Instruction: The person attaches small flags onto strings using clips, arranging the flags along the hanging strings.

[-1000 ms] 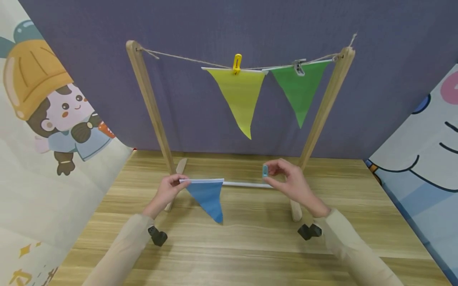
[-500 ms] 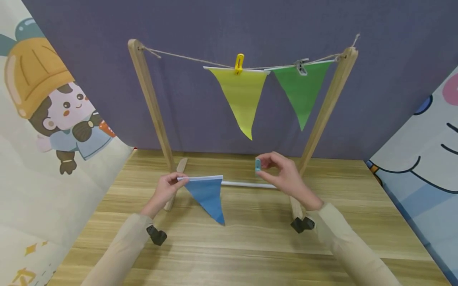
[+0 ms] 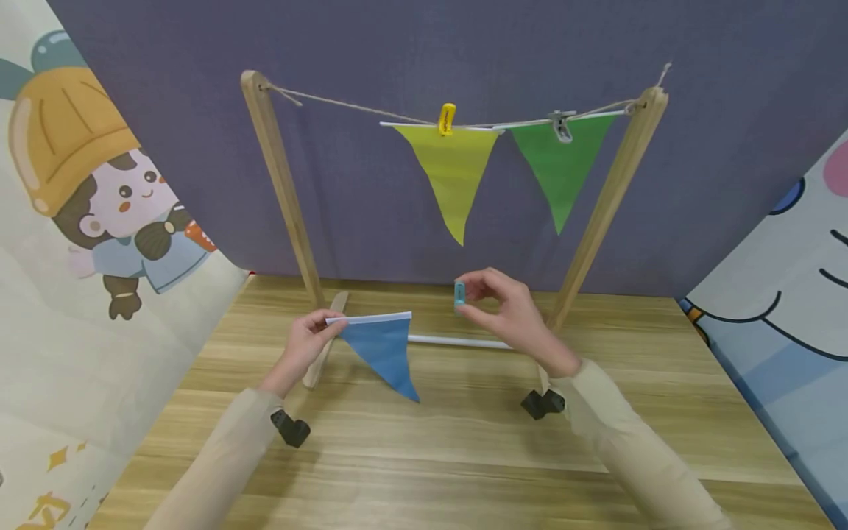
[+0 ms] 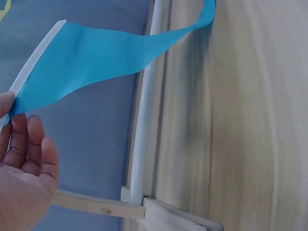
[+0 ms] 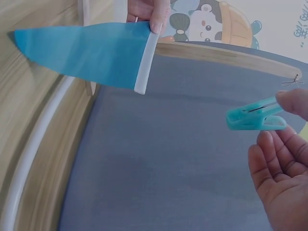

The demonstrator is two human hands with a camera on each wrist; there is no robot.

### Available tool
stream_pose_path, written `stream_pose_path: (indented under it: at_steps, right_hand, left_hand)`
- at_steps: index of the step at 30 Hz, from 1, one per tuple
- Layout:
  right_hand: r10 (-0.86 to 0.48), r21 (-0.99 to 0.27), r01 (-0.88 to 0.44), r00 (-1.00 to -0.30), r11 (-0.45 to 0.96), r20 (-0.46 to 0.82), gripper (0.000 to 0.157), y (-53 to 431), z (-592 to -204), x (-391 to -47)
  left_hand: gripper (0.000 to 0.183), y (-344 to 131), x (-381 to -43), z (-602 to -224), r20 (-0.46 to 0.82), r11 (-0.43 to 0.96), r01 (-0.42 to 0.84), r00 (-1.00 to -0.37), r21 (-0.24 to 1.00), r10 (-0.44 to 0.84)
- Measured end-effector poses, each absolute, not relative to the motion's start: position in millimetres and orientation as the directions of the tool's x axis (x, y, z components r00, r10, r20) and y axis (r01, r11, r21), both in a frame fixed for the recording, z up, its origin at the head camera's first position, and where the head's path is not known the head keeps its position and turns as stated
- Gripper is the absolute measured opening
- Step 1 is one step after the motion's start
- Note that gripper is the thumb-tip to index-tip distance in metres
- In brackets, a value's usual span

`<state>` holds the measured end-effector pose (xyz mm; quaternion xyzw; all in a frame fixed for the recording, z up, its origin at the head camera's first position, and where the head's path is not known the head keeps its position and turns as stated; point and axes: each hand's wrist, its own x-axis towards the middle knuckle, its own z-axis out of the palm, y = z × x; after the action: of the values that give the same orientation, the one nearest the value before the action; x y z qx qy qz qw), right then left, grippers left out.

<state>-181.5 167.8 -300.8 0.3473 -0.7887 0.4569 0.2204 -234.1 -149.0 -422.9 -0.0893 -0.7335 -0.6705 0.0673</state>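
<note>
My left hand point(image 3: 306, 346) pinches the left end of the white top edge of a blue triangular pennant point(image 3: 384, 350), whose point hangs down to the right. In the left wrist view the pennant point(image 4: 91, 57) stretches out from thumb and fingers. My right hand point(image 3: 506, 309) holds a small teal clothespin point(image 3: 459, 293) between thumb and fingertips, to the right of the pennant and apart from it. The right wrist view shows the clothespin point(image 5: 255, 115) side on. Above, a twine string point(image 3: 351, 107) carries a yellow pennant point(image 3: 450, 173) under a yellow clip point(image 3: 447, 119) and a green pennant point(image 3: 563, 162) under a grey clip point(image 3: 562, 126).
Two wooden posts point(image 3: 285, 191) hold the string; a white rod point(image 3: 457, 341) joins them low down. The stand is on a wood-grain table point(image 3: 424, 456) before a grey-blue panel point(image 3: 371, 221). Cartoon-printed sheets point(image 3: 132, 243) flank both sides.
My right hand has moved left and up with the teal clothespin, closer to the blue pennant. The left hand has lifted the pennant a little.
</note>
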Motion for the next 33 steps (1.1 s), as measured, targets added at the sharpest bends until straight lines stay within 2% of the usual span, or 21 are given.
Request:
stream_pose_path:
  at_steps: [9,14,18,24,33]
  right_hand:
    - [-0.352,-0.547,-0.764,-0.644,0.341,0.679,0.028,151.6,-286.1,-184.1]
    - [-0.351,-0.544,-0.774,-0.632,0.324,0.690,0.026,144.4,-278.3,-185.9]
    - [-0.344,-0.535,-0.782,-0.622,0.321,0.703,0.026,141.3,-274.1,-190.1]
    - [-0.347,-0.508,-0.794,-0.604,0.334,0.717,0.028,144.4,-281.5,-211.0]
    - [-0.371,-0.467,-0.834,-0.550,0.294,0.748,0.028,146.4,-271.4,-227.5]
  left_hand:
    - [0.005,-150.8,-241.4,-412.8,0.305,0.035,0.305,-0.952,0.952,0.025]
    - [0.002,-149.1,-244.9,-399.4,0.298,0.030,0.298,-0.954,0.954,-0.020]
    - [0.006,-147.0,-246.9,-387.6,0.288,-0.005,0.288,-0.957,0.958,-0.046]
    - [0.025,-144.6,-251.5,-369.5,0.308,-0.071,0.316,-0.946,0.946,-0.104]
    - [0.016,-139.2,-256.9,-341.7,0.359,-0.093,0.373,-0.923,0.923,-0.135]
